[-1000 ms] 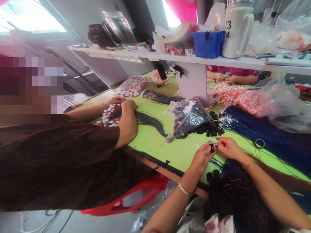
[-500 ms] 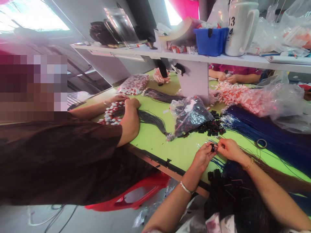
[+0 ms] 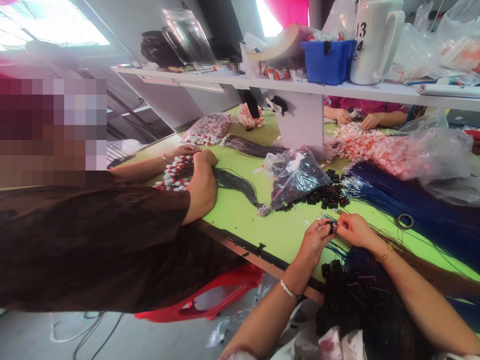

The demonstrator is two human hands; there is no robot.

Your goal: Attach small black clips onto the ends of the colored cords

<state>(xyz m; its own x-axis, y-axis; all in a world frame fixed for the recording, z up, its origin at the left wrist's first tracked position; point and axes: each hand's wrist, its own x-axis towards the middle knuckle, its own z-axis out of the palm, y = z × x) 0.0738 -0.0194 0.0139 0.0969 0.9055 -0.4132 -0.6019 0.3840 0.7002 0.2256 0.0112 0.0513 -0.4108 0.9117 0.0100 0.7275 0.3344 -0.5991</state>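
Note:
My left hand (image 3: 314,241) pinches a small black connector housing (image 3: 331,227) between thumb and fingers, over the green table (image 3: 240,225). Against its right side, my right hand (image 3: 352,232) is closed on what looks like a thin wire end, mostly hidden by the fingers. Loose blue wires (image 3: 335,250) with metal tips lie under both hands. Just beyond them is a heap of black connector housings (image 3: 332,197), spilling from a clear plastic bag (image 3: 296,177). More black housings (image 3: 332,269) lie close by my left wrist, beside a dark wire bundle.
Blue wires (image 3: 416,210) and brown wires (image 3: 427,260) spread to the right, with a tape ring (image 3: 405,221) on them. At left a co-worker's arm (image 3: 202,185) reaches around grey wires (image 3: 240,185). A shelf (image 3: 225,82) crosses above, holding a blue bin (image 3: 328,62) and white mug (image 3: 373,45).
The black housing has turned slightly in my left fingers, and my hands stay together. Across the table, a co-worker's hands have moved apart a little. The view has shifted slightly.

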